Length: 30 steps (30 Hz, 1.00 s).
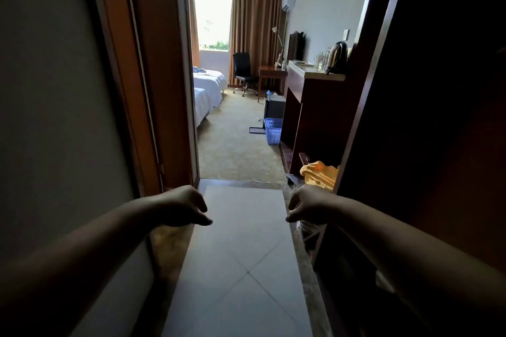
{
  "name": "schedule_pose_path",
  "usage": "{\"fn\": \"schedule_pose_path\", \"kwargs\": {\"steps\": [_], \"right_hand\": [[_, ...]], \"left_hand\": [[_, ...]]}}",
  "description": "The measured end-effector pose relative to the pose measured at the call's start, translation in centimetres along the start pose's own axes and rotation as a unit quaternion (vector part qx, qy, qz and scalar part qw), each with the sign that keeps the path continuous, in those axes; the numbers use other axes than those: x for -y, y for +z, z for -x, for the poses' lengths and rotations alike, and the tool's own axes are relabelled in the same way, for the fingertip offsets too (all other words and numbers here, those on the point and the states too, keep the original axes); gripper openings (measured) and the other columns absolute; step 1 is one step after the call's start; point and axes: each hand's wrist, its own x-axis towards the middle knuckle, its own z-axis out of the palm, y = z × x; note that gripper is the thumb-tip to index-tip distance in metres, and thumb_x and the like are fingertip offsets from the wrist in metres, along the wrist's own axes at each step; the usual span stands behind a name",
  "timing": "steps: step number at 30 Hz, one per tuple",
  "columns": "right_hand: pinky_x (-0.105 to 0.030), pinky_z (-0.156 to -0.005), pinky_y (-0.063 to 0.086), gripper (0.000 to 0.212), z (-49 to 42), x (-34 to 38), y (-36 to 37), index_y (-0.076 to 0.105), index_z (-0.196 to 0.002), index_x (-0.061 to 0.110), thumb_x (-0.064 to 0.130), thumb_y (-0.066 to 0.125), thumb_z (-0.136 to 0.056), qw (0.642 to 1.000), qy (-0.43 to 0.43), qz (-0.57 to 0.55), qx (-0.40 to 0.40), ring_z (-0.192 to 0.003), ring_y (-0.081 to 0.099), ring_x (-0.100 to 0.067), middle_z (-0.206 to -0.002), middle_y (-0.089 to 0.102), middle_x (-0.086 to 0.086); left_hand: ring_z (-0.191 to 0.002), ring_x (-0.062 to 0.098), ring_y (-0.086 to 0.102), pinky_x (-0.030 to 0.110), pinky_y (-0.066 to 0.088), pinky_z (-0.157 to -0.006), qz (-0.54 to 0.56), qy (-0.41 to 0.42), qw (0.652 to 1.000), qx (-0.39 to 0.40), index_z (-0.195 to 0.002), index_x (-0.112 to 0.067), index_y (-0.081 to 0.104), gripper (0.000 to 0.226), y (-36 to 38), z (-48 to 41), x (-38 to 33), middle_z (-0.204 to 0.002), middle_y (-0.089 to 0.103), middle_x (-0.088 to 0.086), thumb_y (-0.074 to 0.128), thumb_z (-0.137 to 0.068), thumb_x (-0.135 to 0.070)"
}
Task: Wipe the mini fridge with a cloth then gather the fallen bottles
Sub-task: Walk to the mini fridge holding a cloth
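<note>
Neither step has begun; the person stands in the dim entry hall, looking toward the bedroom. The left hand (186, 206) and right hand (306, 205), low in the frame's centre, hang loosely curled and hold nothing. The mini fridge (274, 109), a dark box on the carpet right of centre, sits well away, just behind a blue basket (273, 131). Something blue on top of it may be the cloth, but it is too small to tell. No fallen bottles can be made out. The next move is likely walking to the fridge and finding a cloth.
</note>
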Motion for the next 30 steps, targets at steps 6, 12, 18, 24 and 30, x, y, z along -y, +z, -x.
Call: {"fn": "schedule_pose_path", "kwargs": {"steps": [6,12,18,24,30], "right_hand": [[-0.032,-0.084,0.054,0.033,-9.2,2.3,-3.8,0.07,-0.106,0.006,0.027,0.072,-0.081,1.0,0.018,-0.013,-0.006,-0.095,0.066,-0.02,-0.108,0.07,-0.008],[-0.035,-0.092,0.052,0.031,-17.2,4.0,-6.3,0.069,-0.105,0.006,0.025,0.073,-0.08,0.998,0.023,-0.035,-0.049,-0.104,0.063,-0.021,-0.122,0.064,-0.011],[-0.041,-0.085,0.055,0.022,-23.7,4.9,-7.6,0.071,-0.094,0.007,0.022,0.071,-0.079,0.991,0.005,-0.034,-0.131,-0.091,0.066,-0.023,-0.1,0.071,-0.01],[-0.038,-0.09,0.053,0.032,-31.7,3.6,-10.3,0.069,-0.105,0.007,0.025,0.073,-0.079,0.999,0.018,-0.004,-0.05,-0.099,0.064,-0.023,-0.108,0.069,-0.01],[-0.032,-0.084,0.053,0.036,-42.5,0.6,-13.9,0.068,-0.109,0.008,0.022,0.076,-0.077,1.0,0.015,0.016,-0.015,-0.1,0.066,-0.023,-0.11,0.069,-0.01]], "left_hand": [[-0.088,0.016,0.058,0.024,0.047,-0.079,0.003,0.012,1.0,0.028,-0.095,-0.011,0.064,0.023,-6.3,-10.3,3.0,-0.098,0.059,0.005,0.071,-0.08,-0.028],[-0.097,0.014,0.064,0.027,0.053,-0.084,-0.012,0.044,0.999,-0.018,-0.11,-0.009,0.068,0.036,-11.3,-17.8,4.4,-0.11,0.068,0.004,0.07,-0.081,-0.03],[-0.092,0.015,0.065,0.026,0.052,-0.079,-0.014,0.052,0.998,-0.03,-0.102,-0.01,0.071,0.033,-13.1,-24.8,6.0,-0.105,0.071,0.006,0.072,-0.078,-0.032],[-0.103,0.016,0.062,0.028,0.05,-0.091,-0.027,0.069,0.996,-0.055,-0.108,-0.01,0.068,0.035,-15.2,-32.4,5.1,-0.116,0.067,0.006,0.071,-0.079,-0.03],[-0.095,0.014,0.064,0.02,0.043,-0.075,-0.042,0.058,0.994,-0.081,-0.108,-0.008,0.069,0.036,-19.1,-42.1,3.5,-0.112,0.069,0.006,0.072,-0.079,-0.028]]}}
